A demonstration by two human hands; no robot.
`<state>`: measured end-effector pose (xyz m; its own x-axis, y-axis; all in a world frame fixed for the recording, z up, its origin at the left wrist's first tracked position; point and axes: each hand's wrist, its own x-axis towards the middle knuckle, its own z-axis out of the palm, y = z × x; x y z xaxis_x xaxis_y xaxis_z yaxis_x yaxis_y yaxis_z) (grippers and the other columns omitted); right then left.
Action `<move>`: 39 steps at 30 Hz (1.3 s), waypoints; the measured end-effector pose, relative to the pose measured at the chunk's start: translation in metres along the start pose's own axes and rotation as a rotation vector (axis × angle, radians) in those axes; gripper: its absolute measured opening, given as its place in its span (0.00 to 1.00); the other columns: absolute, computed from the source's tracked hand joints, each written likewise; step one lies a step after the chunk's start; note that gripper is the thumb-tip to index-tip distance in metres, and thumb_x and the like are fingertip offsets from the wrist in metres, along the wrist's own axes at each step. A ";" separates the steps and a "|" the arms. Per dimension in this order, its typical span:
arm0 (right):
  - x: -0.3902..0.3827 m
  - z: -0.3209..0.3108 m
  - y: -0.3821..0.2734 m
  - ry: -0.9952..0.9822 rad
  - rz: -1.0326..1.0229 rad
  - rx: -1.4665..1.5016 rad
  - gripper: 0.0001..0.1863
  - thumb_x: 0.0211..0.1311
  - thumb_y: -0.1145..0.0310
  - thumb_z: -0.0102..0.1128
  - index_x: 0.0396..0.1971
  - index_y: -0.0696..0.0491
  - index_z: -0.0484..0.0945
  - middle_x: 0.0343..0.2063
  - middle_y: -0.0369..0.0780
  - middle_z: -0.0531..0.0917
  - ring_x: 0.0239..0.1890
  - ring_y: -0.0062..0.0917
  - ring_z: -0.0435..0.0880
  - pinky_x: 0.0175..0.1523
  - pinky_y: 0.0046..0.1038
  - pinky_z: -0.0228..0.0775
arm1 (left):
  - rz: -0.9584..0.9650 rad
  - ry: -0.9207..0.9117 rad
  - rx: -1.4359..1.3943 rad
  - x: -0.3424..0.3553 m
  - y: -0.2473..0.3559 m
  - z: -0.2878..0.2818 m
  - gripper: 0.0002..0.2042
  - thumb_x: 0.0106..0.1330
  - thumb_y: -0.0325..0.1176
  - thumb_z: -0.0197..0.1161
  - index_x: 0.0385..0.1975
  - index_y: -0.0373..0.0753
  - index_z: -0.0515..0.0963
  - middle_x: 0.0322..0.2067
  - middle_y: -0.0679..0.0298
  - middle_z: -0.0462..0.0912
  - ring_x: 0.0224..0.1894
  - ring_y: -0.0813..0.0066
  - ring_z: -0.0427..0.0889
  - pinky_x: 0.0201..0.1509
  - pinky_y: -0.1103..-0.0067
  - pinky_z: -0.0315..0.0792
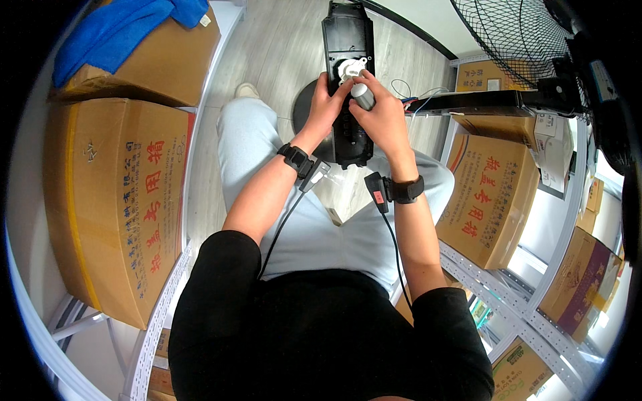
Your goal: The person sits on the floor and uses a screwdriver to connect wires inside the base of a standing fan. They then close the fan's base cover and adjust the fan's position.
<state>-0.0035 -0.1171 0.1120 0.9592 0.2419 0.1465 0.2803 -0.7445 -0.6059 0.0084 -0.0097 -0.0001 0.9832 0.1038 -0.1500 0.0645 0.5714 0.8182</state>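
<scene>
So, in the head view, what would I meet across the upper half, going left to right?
Blue cloth → person's left knee → left hand → right hand → long black bar.

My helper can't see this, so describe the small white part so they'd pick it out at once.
Find the long black housing at the view's upper middle. Just beyond where the left hand and right hand come together over it is the small white part. Its white sets it apart from the black housing and the grey cylinder in the right hand.
</scene>
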 end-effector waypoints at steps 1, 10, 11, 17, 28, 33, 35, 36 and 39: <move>0.000 0.000 -0.001 -0.009 0.013 -0.002 0.25 0.50 0.69 0.66 0.52 0.51 0.81 0.59 0.49 0.78 0.54 0.46 0.81 0.59 0.39 0.75 | -0.013 -0.003 0.000 0.000 0.000 -0.001 0.17 0.68 0.39 0.66 0.46 0.35 0.72 0.39 0.65 0.78 0.41 0.81 0.75 0.43 0.80 0.72; 0.000 0.000 -0.006 -0.037 0.023 0.004 0.24 0.49 0.69 0.67 0.51 0.51 0.81 0.59 0.49 0.78 0.54 0.46 0.81 0.59 0.38 0.75 | 0.005 0.012 -0.165 -0.001 0.005 0.001 0.16 0.68 0.35 0.65 0.50 0.35 0.72 0.44 0.62 0.81 0.46 0.77 0.80 0.51 0.78 0.73; 0.000 -0.001 -0.007 -0.039 0.021 0.000 0.24 0.50 0.68 0.68 0.51 0.51 0.81 0.58 0.49 0.78 0.54 0.46 0.81 0.59 0.38 0.75 | -0.001 0.011 -0.163 -0.001 0.004 0.001 0.17 0.68 0.35 0.65 0.50 0.35 0.72 0.44 0.62 0.81 0.46 0.77 0.80 0.51 0.78 0.74; -0.004 -0.024 -0.025 0.078 0.293 0.148 0.19 0.54 0.63 0.71 0.46 0.52 0.84 0.36 0.46 0.88 0.38 0.35 0.89 0.46 0.31 0.78 | -0.057 0.006 -0.129 -0.001 0.004 -0.002 0.17 0.69 0.32 0.62 0.55 0.37 0.72 0.49 0.64 0.80 0.51 0.76 0.78 0.56 0.77 0.72; -0.023 -0.104 -0.046 0.488 0.102 0.320 0.12 0.64 0.65 0.70 0.39 0.57 0.82 0.43 0.40 0.86 0.43 0.21 0.83 0.50 0.23 0.73 | -0.225 0.095 -0.283 0.003 0.005 -0.002 0.21 0.69 0.37 0.65 0.57 0.37 0.71 0.50 0.62 0.81 0.50 0.73 0.81 0.54 0.76 0.75; -0.032 -0.100 -0.046 0.485 0.127 0.381 0.11 0.64 0.66 0.70 0.39 0.57 0.82 0.40 0.39 0.86 0.40 0.20 0.83 0.44 0.22 0.75 | -0.161 0.119 -0.323 0.006 0.006 -0.007 0.20 0.70 0.37 0.64 0.57 0.37 0.72 0.50 0.63 0.81 0.48 0.73 0.82 0.51 0.75 0.78; -0.035 -0.099 -0.046 0.480 0.141 0.408 0.11 0.64 0.66 0.70 0.39 0.57 0.82 0.40 0.39 0.85 0.37 0.20 0.83 0.41 0.21 0.75 | -0.173 0.136 -0.323 0.007 0.004 -0.008 0.19 0.70 0.37 0.63 0.57 0.38 0.72 0.50 0.63 0.81 0.50 0.73 0.81 0.54 0.75 0.76; -0.035 -0.097 -0.048 0.481 0.146 0.422 0.11 0.64 0.66 0.70 0.39 0.57 0.82 0.39 0.39 0.85 0.36 0.19 0.83 0.39 0.20 0.76 | -0.174 0.147 -0.305 0.007 0.004 -0.007 0.19 0.70 0.37 0.63 0.57 0.38 0.72 0.50 0.63 0.81 0.50 0.73 0.81 0.54 0.75 0.76; -0.033 -0.092 -0.048 0.488 0.133 0.448 0.12 0.63 0.66 0.70 0.40 0.58 0.82 0.39 0.39 0.85 0.34 0.19 0.83 0.37 0.20 0.76 | -0.152 0.138 -0.229 0.005 0.002 -0.005 0.19 0.70 0.37 0.63 0.57 0.37 0.72 0.50 0.63 0.81 0.50 0.74 0.81 0.53 0.76 0.75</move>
<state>-0.0454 -0.1466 0.2076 0.9211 -0.2212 0.3205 0.2165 -0.3931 -0.8936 0.0130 -0.0037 -0.0023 0.9317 0.1035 -0.3483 0.1539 0.7560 0.6362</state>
